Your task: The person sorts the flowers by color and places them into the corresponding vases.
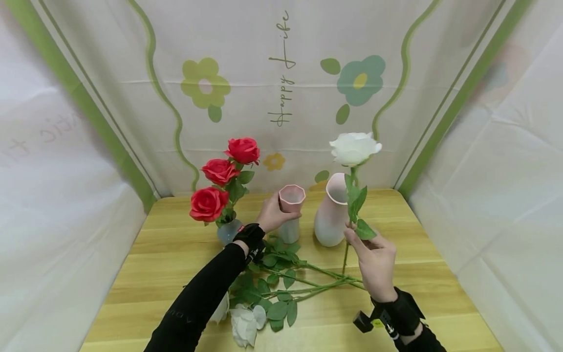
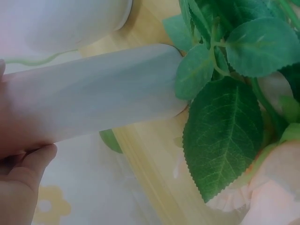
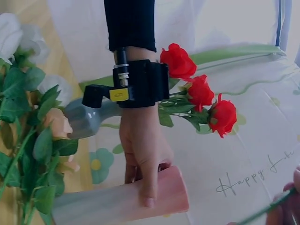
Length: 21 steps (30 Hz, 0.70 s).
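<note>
My left hand [image 1: 271, 215] grips the pink upper part of a slim vase [image 1: 292, 199], which stands upright on the table. Its pale lower body [image 2: 117, 89] stretches toward green leaves [image 2: 225, 136] in the left wrist view. My right hand [image 1: 376, 261] pinches the stem of a white rose [image 1: 354, 148], its bloom held up above a wider pink-and-white vase [image 1: 330, 222]. In the right wrist view, that green stem [image 3: 267, 209] shows between the fingertips at the lower right edge. The stem's lower end reaches down over the lying stems.
Red roses [image 1: 208, 204] stand in a grey-blue vase [image 1: 228, 231] on the left. Across the table's [image 1: 422, 249] middle lie several leafy stems [image 1: 308, 293], with white roses [image 1: 244, 322] at their near end; a peach bloom [image 3: 58, 122] shows there too. A printed cloth [image 1: 246, 29] hangs behind.
</note>
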{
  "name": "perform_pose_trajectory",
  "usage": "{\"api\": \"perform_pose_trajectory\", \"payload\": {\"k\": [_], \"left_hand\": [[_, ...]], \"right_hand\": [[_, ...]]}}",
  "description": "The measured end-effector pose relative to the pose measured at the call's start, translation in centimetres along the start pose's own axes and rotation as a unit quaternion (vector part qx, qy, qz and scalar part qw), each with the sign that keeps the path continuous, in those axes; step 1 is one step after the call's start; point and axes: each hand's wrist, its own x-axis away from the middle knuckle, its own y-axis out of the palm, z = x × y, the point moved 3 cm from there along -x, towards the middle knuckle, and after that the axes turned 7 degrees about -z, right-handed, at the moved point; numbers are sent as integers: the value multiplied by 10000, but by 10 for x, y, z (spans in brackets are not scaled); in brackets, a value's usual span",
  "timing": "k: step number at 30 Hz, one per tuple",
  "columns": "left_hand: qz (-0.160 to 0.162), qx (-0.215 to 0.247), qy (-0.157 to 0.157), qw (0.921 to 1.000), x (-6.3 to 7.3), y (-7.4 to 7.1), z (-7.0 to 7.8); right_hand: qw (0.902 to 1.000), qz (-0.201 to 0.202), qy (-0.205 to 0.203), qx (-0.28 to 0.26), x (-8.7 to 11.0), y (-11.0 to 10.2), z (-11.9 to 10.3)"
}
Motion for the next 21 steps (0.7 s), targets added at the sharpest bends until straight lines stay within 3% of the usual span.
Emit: {"api": "perform_pose_trajectory", "payload": {"k": [4,11,21], "left_hand": [[1,35,9,10000,0,1,-1],[-3,-48,12,10000,0,1,-2],[-15,-95,-118,9999,4,1,1]], "right_hand": [[10000,69,49,39,-6,0,2],[9968,361,402,-592,-18,-3,13],[9954,636,-106,-715,-49,-13,21]]}}
